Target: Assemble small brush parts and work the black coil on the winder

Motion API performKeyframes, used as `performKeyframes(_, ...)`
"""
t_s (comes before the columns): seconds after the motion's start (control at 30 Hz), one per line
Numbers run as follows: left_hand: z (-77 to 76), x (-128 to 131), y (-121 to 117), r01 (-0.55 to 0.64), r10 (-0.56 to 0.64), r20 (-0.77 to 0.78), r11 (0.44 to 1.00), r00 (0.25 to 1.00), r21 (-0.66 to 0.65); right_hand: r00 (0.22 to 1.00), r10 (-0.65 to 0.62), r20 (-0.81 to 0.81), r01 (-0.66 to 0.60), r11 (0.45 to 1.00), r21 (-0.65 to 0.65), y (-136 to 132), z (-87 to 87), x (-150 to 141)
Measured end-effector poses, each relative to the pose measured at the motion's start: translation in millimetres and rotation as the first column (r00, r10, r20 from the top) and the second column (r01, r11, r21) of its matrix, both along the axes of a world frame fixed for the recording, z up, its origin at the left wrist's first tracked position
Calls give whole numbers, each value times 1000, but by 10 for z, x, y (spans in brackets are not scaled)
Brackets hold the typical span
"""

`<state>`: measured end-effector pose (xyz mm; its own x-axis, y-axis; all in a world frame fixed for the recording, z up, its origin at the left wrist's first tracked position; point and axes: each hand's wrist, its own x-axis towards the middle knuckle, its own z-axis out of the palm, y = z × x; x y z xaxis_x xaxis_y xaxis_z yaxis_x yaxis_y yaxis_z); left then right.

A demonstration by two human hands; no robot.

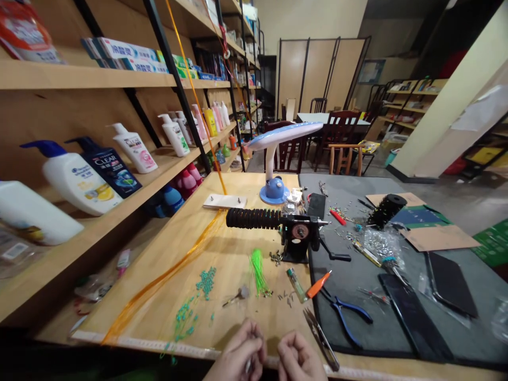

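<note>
Head view, the only one. Metal snips, bottom right of center: long axis diagonal, points to upper left, butt end to lower right near the table edge. Small grey-headed piece, center bottom: head to upper right, thin shaft to lower left. Green strand bundle: roughly vertical, thick end up, strands fanning down. Blue-handled pliers: nose upper left, handles spread to lower right on the dark mat.

Relative to hands: snips just beside the right hand, on its right in frame, apparently not gripped. Grey-headed piece above the left hand, apart from it; green bundle higher, above the gap between hands. Teal beads up and left of the left hand; small screws above the right hand.

Hands: both at bottom center, in from the lower edge, close to each other with a narrow gap. Left: fingers curled in, thumb against index; small greyish bit at the fingers, too blurred to name. Right: loosely fisted, thumb and fingertips together, facing the left; can't tell if anything thin is pinched.

Further up, mid frame: black crank device, ribbed spool lying horizontal to its left, blue lamp behind. Orange threads run to lower left.
</note>
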<state>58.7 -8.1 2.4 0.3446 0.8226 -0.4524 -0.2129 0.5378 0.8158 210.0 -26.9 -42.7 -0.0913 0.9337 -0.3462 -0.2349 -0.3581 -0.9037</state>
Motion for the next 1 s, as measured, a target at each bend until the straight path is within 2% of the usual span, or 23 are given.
performKeyframes(0.1,-135,13,-42,15,-14,57,1000,998,-14,999,-1,-33,-1,999,-47,-4,-37,-7)
performKeyframes(0.2,-214,38,-69,35,-34,35,999,999,-25,997,7,-74,-13,997,-75,-10,-129,-63)
performKeyframes(0.3,-232,69,-81,15,-15,-6,1000,1000,0,993,13,-116,-21,997,-73,-18,-226,-129)
performKeyframes(0.43,-188,89,-94,56,-51,-75,997,996,62,988,5,-153,-19,996,-91,-30,-276,-170)
performKeyframes(0.6,-145,90,-130,77,-68,-98,992,993,97,988,-1,-157,-19,992,-125,-31,-266,-185)
performKeyframes(0.8,-214,99,-177,63,-52,-89,990,995,127,990,-8,-142,-7,994,-108,-47,-196,-190)
performKeyframes(1.0,-279,119,-183,54,-51,-47,997,998,64,988,-6,-156,-9,996,-94,-73,-70,-162)
